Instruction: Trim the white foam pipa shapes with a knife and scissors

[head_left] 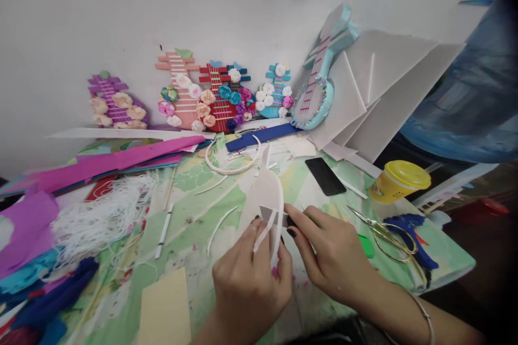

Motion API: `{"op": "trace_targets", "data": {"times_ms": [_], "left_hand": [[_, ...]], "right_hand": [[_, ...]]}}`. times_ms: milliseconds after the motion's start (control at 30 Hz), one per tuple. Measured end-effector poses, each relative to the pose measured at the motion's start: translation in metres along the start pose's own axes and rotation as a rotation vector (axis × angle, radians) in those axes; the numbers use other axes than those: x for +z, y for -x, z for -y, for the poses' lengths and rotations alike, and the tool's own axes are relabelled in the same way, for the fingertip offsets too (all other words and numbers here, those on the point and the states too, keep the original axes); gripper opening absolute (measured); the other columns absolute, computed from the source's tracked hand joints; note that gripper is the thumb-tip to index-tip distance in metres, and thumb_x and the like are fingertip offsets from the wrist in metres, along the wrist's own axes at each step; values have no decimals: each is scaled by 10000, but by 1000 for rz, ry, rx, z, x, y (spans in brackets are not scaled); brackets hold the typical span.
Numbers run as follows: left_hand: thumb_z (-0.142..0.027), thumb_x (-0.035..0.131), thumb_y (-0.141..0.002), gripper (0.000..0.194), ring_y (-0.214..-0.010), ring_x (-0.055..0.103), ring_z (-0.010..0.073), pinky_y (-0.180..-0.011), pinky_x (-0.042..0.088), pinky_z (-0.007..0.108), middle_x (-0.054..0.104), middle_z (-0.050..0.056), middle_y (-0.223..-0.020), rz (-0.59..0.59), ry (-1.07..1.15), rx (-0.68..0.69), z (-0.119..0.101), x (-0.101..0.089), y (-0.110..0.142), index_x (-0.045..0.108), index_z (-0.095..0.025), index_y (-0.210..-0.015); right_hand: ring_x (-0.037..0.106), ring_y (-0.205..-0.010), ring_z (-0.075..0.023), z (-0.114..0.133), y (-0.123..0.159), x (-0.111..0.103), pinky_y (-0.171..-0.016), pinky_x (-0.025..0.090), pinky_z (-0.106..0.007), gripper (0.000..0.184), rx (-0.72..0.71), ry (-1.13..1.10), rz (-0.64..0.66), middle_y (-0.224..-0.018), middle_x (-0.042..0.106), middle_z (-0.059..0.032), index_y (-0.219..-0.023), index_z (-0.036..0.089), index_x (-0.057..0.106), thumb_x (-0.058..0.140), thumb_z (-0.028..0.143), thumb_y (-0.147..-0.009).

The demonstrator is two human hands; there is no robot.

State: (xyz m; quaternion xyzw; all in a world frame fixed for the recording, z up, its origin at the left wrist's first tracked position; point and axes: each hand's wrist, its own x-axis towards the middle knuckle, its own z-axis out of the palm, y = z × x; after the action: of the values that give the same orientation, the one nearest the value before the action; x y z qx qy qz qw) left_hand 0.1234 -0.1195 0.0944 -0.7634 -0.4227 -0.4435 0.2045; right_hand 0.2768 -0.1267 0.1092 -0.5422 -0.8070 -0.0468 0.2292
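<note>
The fingers of my left hand point(253, 275) pinch the near end of a curved white board point(262, 188) running lengthwise away from me, while my right hand point(338, 253), beside its right edge, pinches a grey blade point(266, 212) pointing left.

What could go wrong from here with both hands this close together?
The grey blade-like piece in the right hand sits close to the fingers of the left hand, so a slip might nick them. The white cut-out narrows at its far end, so pressure there could bend it. The scissors lie near the right hand, and a sideways swing might catch them.
</note>
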Motion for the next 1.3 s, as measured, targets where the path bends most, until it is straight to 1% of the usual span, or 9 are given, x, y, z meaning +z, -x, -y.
{"op": "trace_targets", "data": {"times_ms": [100, 233, 400, 567, 700, 833, 967, 1133, 1300], "left_hand": [[-115, 550, -759, 129, -699, 681, 255, -547, 547, 308, 703, 165, -793, 38, -40, 19, -1, 3, -5, 643, -57, -828], [-64, 527, -776, 111, -660, 676, 260, -527, 539, 322, 695, 183, -753, 18, -76, 101, -2, 7, -2, 615, -22, -830], [-77, 534, -789, 105, -640, 674, 253, -533, 541, 322, 690, 171, -712, 6, -60, 97, 1, 5, 3, 601, -12, -838], [-70, 571, -774, 91, -724, 682, 241, -617, 552, 290, 691, 151, -702, -6, -89, 62, 5, 2, 4, 608, -25, -845], [-64, 588, -764, 99, -792, 678, 241, -657, 548, 265, 683, 163, -680, -27, -92, 85, 7, 2, 3, 606, -12, -846], [-60, 607, -748, 101, -737, 682, 242, -635, 549, 279, 689, 164, -693, -34, -83, 118, 3, 3, 4, 604, -6, -834], [-71, 600, -759, 163, -708, 683, 242, -604, 547, 287, 694, 173, -721, -17, -70, 120, -2, 5, 5, 596, 19, -895], [-69, 603, -757, 174, -701, 684, 215, -650, 548, 279, 701, 179, -754, -52, -68, 122, 1, 3, 8, 596, 9, -911], [-47, 596, -746, 194, -748, 682, 195, -699, 546, 272, 702, 175, -869, -32, -31, 107, 6, 0, 12, 609, -11, -936]], "right_hand": [[502, -651, -160, 3, -4, -2, -562, 346, -275, 380, -29, 21, 11, -782, 531, -55, -1261, 170, 447, 336, 278, -915], [479, -633, -168, 7, -8, -2, -545, 327, -287, 368, -40, 40, 0, -764, 515, -47, -1243, 177, 456, 334, 283, -912], [478, -652, -179, 11, -8, 0, -549, 330, -297, 374, -58, 27, 7, -775, 513, -55, -1243, 159, 452, 326, 283, -913], [488, -627, -174, 10, -6, -1, -530, 322, -292, 396, -53, 54, -9, -763, 519, -47, -1285, 175, 423, 333, 293, -917], [500, -621, -169, 8, -2, -1, -525, 321, -285, 394, -43, 67, -31, -766, 530, -50, -1288, 175, 423, 339, 283, -918], [501, -630, -168, 10, -1, -2, -536, 333, -282, 390, -39, 67, -31, -767, 532, -59, -1274, 153, 435, 339, 271, -915], [489, -617, -160, 12, -6, -3, -536, 331, -276, 376, -22, 73, -32, -748, 528, -51, -1247, 160, 461, 329, 277, -915], [508, -636, -159, 9, -8, -4, -543, 354, -271, 391, -20, 36, 14, -768, 535, -51, -1270, 175, 446, 323, 287, -917], [542, -663, -160, 2, -3, -3, -565, 402, -276, 403, 30, -38, 46, -802, 552, -59, -1290, 177, 434, 318, 295, -922]]}}
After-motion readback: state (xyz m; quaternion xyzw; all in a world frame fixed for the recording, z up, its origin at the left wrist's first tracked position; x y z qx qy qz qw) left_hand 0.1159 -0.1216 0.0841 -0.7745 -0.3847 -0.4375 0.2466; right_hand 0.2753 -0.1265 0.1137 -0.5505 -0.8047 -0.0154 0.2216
